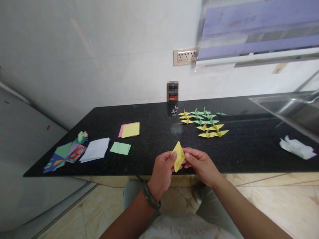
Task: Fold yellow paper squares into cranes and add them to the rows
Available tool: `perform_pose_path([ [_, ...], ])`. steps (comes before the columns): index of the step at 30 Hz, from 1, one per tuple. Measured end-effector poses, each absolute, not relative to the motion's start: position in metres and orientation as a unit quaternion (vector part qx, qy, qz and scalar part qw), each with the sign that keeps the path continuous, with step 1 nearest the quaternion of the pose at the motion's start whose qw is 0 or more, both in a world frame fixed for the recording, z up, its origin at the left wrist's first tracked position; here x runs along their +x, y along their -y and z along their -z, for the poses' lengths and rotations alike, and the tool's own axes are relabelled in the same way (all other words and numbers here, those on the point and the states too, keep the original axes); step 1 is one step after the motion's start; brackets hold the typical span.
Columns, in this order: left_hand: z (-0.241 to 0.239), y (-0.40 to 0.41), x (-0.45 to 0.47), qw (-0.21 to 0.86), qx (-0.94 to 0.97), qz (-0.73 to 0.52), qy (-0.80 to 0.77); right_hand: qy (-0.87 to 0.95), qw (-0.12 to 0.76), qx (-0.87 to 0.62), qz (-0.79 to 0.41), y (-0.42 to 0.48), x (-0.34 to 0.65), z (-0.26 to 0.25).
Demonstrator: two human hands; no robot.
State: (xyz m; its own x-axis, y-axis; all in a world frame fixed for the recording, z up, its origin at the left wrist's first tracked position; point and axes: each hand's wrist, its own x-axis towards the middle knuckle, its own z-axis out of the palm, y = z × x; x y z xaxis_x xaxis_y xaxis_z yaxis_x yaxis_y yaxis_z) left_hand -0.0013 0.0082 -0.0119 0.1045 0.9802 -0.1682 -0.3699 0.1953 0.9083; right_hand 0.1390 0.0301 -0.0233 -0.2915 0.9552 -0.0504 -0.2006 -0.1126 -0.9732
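Note:
Between my two hands is a piece of folded yellow origami paper [178, 158], shaped like a long diamond with its tip pointing away from me. My left hand [164, 166] pinches its left side, thumb on the front face. At the right edge, my right hand [200, 164] grips the same paper between thumb and fingers. Both hands are just above the front edge of the black countertop [149, 151]. Past them, to the right, stand several yellow paper cranes [208, 133] and several green paper cranes [203, 116] in rows.
Left of my hands lie green paper sheets [120, 148], yellow sheets [131, 129] over pink, white sheets [95, 150] and a colourful packet [62, 156]. A phone-like device [172, 92] leans on the wall. At right are a crumpled white tissue [297, 147] and a sink [296, 109].

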Motion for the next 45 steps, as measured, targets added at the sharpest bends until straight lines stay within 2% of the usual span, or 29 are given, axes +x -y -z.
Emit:
perform_pose_path([
  [7,0.018,-0.009,0.0,0.654,0.353,-0.539,-0.397,0.43,0.47,-0.37,-0.676,-0.025,0.122,0.028],
  [26,0.019,-0.006,0.004,0.637,0.345,-0.548,-0.418,0.429,0.518,-0.414,-0.614,-0.02,0.111,0.018],
  [38,0.013,-0.007,0.001,0.619,0.391,-0.52,-0.439,0.472,0.428,-0.423,-0.645,-0.033,0.129,0.013],
  [45,0.008,-0.006,-0.001,0.649,0.38,-0.472,-0.46,0.465,0.443,-0.41,-0.648,-0.039,0.128,0.01],
])
